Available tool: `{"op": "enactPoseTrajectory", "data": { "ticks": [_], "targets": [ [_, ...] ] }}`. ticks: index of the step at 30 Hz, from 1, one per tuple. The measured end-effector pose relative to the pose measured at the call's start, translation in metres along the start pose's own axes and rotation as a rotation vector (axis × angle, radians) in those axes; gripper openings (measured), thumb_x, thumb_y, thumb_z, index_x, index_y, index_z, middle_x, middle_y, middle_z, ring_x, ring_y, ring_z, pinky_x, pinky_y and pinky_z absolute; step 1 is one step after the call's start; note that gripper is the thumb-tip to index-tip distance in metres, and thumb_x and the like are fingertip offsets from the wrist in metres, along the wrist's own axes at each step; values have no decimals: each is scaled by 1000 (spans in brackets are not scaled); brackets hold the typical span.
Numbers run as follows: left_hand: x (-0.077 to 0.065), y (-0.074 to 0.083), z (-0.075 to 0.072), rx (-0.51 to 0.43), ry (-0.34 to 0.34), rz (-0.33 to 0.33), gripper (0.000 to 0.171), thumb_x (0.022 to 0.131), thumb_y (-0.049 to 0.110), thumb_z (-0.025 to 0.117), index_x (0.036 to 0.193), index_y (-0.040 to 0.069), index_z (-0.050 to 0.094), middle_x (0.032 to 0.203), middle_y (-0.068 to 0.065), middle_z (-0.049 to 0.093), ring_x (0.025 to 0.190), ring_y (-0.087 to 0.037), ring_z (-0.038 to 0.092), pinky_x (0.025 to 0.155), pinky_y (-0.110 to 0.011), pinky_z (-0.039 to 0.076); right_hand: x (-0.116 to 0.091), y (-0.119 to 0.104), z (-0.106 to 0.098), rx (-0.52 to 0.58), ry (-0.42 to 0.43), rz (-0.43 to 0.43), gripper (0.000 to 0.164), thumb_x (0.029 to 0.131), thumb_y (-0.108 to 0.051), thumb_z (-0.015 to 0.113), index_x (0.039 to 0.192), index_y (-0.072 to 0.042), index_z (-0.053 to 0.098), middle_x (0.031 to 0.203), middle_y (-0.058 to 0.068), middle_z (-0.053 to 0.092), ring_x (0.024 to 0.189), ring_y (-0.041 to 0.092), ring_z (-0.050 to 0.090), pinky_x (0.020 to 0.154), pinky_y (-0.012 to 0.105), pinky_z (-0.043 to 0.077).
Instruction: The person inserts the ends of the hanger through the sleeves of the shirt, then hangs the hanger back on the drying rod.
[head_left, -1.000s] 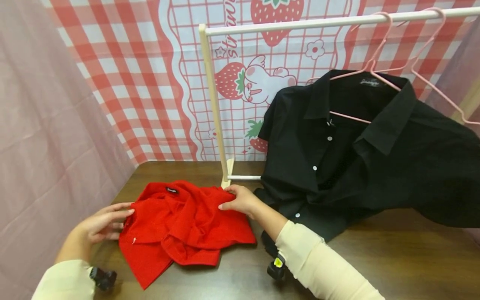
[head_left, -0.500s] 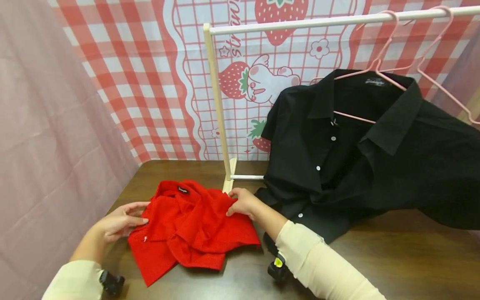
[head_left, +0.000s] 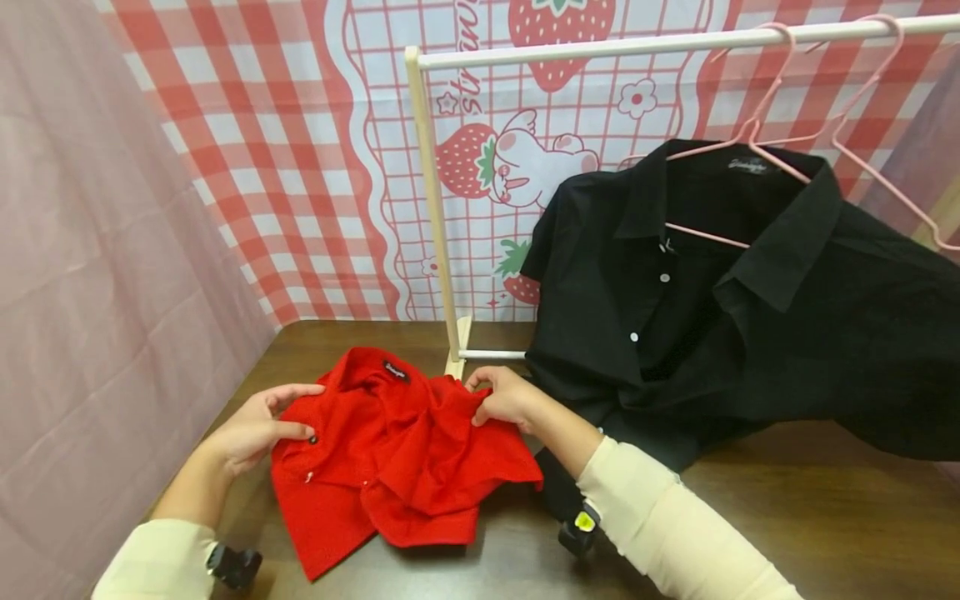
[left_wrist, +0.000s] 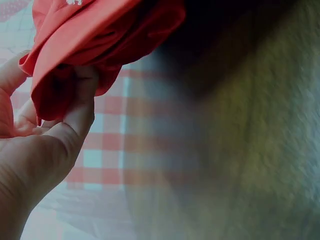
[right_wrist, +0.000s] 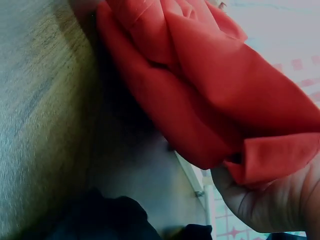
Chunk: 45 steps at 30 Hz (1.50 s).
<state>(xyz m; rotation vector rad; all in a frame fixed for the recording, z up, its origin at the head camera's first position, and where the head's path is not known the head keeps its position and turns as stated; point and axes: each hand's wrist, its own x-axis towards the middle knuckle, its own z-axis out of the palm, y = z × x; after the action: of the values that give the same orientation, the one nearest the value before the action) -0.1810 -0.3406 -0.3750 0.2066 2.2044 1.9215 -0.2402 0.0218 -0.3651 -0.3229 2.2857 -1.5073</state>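
A crumpled red shirt [head_left: 408, 450] with a dark neck label lies on the table, its collar end toward the back. At its left edge my left hand [head_left: 258, 425] pinches the cloth. The left wrist view shows the thumb [left_wrist: 82, 100] tucked into a fold of the red cloth [left_wrist: 75, 45], with fingers on the other side. My right hand [head_left: 510, 396] grips the shirt's far right part between thumb and fingers. In the right wrist view, red fabric [right_wrist: 215, 85] covers most of the fingers of that hand [right_wrist: 270, 205].
A black button shirt [head_left: 697, 350] hangs on a pink hanger [head_left: 768, 87] at the right, its lower part resting near my right forearm. Another pink hanger [head_left: 873, 71] is on the white rail [head_left: 600, 52]. The rack's wooden post [head_left: 433, 208] stands behind the red shirt.
My left hand has moved right and upward, and my right hand slightly right. The red shirt has shifted right with them, its collar end raised. The black shirt stays in place.
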Motion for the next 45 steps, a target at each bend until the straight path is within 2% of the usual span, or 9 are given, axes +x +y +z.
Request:
{"op": "enactPoseTrajectory", "data": {
  "ticks": [9,14,20,26,31,38,42,45],
  "targets": [
    [2,26,8,-18,-13,76,51,79,-13,67,118,19,66,104,-5,64,87,-15,65,74,-28,56,-13,-11,-19,52,-11,-62,34,68,18,68,96,0,60,95,9,55,82,23,51,65,27,46],
    [3,41,10,-23,-8,102,51,80,-13,67,120,18,65,104,-4,65,88,-15,66,75,-29,56,-21,-19,-34,106,-16,-99,32,71,17,66,97,0,59,91,7,56,83,23,52,64,27,47],
    [5,56,21,-38,-25,151,51,81,-15,66,122,15,62,103,-5,67,87,-16,66,74,-29,56,-34,-30,-56,123,-17,-120,30,75,13,66,100,-1,59,95,9,58,87,25,54,68,30,51],
    [13,63,39,-54,-32,205,53,79,-16,67,122,15,62,103,-3,69,88,-15,66,75,-30,56,-47,-34,-81,71,7,-139,31,77,10,67,105,0,59,100,12,57,90,28,53,70,31,53],
    [18,67,57,-54,-25,232,54,79,-15,68,124,14,62,106,-2,68,91,-14,65,77,-29,56,-60,-31,-100,59,6,-150,32,77,9,66,107,0,58,97,12,60,88,29,55,72,33,53],
    [26,71,85,13,-8,204,53,80,-10,71,128,7,58,109,-3,65,94,-17,63,79,-29,55,-79,-17,-122,11,19,-157,33,78,8,67,108,2,56,98,13,60,89,30,54,74,33,54],
    [32,65,101,59,-22,191,55,80,-8,71,132,-1,54,109,-6,65,93,-18,64,79,-30,55,-88,-3,-131,-11,22,-153,33,77,8,68,108,3,57,95,13,60,86,29,55,73,34,53],
    [41,58,115,84,-40,189,56,79,-8,71,132,-2,53,108,-10,66,92,-18,64,79,-31,55,-93,10,-140,-47,52,-149,33,76,11,67,107,2,57,95,13,60,86,29,54,71,33,52]
  ]
}}
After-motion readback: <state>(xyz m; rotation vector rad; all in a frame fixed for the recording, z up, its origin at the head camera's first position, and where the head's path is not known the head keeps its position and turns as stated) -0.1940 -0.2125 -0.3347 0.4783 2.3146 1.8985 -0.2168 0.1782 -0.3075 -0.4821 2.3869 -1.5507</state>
